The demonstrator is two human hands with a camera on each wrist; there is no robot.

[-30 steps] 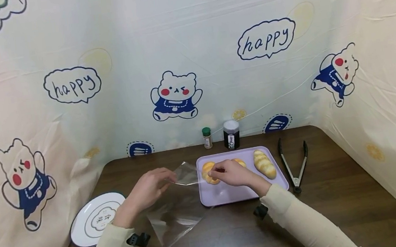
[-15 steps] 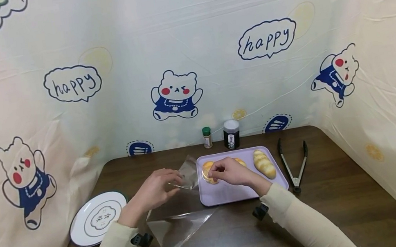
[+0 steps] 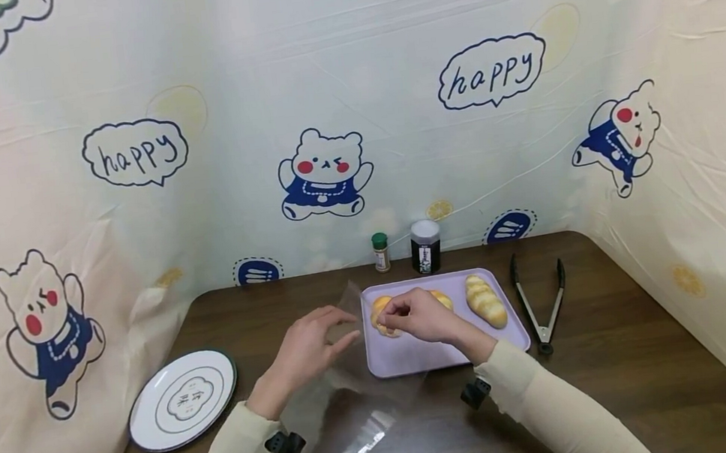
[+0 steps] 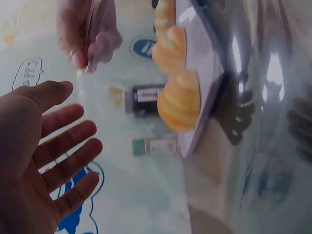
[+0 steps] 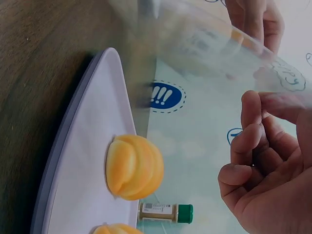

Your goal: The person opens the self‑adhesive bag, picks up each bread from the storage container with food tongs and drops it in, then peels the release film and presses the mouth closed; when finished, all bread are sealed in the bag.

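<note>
A clear plastic bag hangs between the two hands, over the table and the tray's left edge. My right hand pinches the bag's edge between thumb and forefinger, plain in the right wrist view, where the bag stretches up leftward. My left hand is beside the bag, and in the left wrist view its fingers are spread with nothing gripped. Below the right hand, a round bread roll lies on the lilac tray. A second roll is partly hidden behind that hand.
A long ridged bread lies on the tray's right side. Tongs stand spread to the right. A white plate is at left. Behind the tray are a green-capped shaker and a dark jar, near the curtain.
My left hand has shifted right, closer to my right hand, and its fingers have spread. The bag's lower part has swung right and toward me. My right hand stays nearly still.
</note>
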